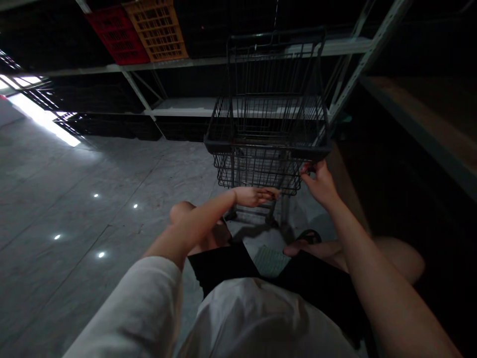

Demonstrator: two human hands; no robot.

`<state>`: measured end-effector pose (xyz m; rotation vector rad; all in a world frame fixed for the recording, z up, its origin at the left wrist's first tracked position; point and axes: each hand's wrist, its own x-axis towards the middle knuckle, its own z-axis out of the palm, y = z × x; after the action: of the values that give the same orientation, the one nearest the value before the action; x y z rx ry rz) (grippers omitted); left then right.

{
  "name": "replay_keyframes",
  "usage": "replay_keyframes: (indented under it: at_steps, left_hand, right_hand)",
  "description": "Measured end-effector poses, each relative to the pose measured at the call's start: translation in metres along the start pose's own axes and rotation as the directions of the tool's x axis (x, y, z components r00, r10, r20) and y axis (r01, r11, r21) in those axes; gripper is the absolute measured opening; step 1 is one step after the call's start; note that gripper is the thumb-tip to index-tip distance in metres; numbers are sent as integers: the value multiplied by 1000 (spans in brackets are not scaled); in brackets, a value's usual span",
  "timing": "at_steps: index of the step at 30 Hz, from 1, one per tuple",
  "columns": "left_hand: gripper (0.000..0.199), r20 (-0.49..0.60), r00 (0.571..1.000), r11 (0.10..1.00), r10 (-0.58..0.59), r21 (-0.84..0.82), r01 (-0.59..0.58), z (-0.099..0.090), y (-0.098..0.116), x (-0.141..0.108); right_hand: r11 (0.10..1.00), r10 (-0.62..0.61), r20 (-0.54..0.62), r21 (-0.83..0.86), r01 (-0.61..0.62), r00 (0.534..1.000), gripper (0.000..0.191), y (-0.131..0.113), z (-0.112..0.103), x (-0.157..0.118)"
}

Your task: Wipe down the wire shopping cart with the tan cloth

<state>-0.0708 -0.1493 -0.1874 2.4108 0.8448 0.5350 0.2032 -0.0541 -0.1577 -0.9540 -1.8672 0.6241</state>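
Observation:
A dark wire shopping cart point(261, 132) stands upright in front of me, its lower basket point(257, 174) facing my knees. My left hand point(253, 196) is held just below that basket, fingers closed around a small tan piece point(275, 192) whose kind is too dim to tell. Beside the cart's right front corner, my right hand point(320, 181) pinches a small reddish and whitish thing point(306, 168), too blurred to name. Whether this thing touches the wires I cannot tell.
Behind the cart runs a metal shelf rack point(186, 107) with a red crate point(119, 35) and a yellow crate point(156, 30). A greenish patterned piece point(270, 260) lies on the grey floor point(85, 199) between my feet. A dark ledge point(421, 119) flanks the right side.

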Motion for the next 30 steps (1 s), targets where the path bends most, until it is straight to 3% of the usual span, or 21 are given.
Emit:
replay_keyframes:
  at_steps: [3,6,10,12,13,14,15,16,18,19,20,22,24,27,28,30]
  left_hand:
    - [28,-46,997,997,-61,49,64,-30,-2,-69]
    - [29,-102,989,987,-102,112,114,-54,4,-113]
    - [36,-169,975,967,-145,185,176,-75,23,-141]
    - [39,-310,934,941,-176,224,252,-80,33,-146]
    - [41,-423,887,924,-183,233,302,-81,38,-144]
    - [43,-563,806,908,-182,219,358,-80,41,-140]
    - [46,-710,681,894,-178,173,413,-78,43,-132]
    - [49,-835,519,886,-181,91,454,-74,43,-120]
    - [54,-952,184,884,-243,-139,447,-62,41,-83]
    - [54,-951,82,880,-300,-242,409,-52,39,-60]
    - [54,-933,40,876,-359,-321,361,-41,37,-36]
    - [52,-907,90,879,-411,-369,301,-11,38,15]
    - [55,-896,130,894,-424,-391,220,23,45,59]
    - [60,-877,88,870,-473,-448,208,65,58,101]
    - [60,-873,103,869,-477,-450,205,73,61,107]
    - [61,-869,173,882,-463,-432,189,76,61,113]
  right_hand:
    - [1000,-3,1,15,3,1000,42,8,-4,1]
    - [1000,0,25,26,-1,1000,42,17,-16,6]
    - [995,-9,67,102,2,998,45,30,-40,14]
    - [992,12,51,127,-18,999,45,37,-52,16]
    - [991,28,41,131,-33,999,44,41,-58,16]
    - [991,49,19,127,-51,999,44,44,-63,15]
    - [991,69,-22,114,-66,997,43,46,-67,13]
    - [993,84,-92,89,-75,992,42,46,-71,9]
    - [996,77,-284,-11,-84,956,43,41,-77,-2]
    - [993,40,-397,-82,-79,917,45,33,-79,-9]
    - [985,-23,-489,-160,-64,872,47,22,-81,-16]
    - [949,-180,-578,-316,-16,796,53,-9,-84,-26]
    - [900,-306,-539,-432,55,785,56,-47,-84,-26]
    - [861,-335,-273,-477,175,902,43,-100,-75,-5]
    - [857,-327,-170,-467,216,930,40,-112,-68,6]
    - [842,-321,-6,-460,283,947,41,-124,-53,25]
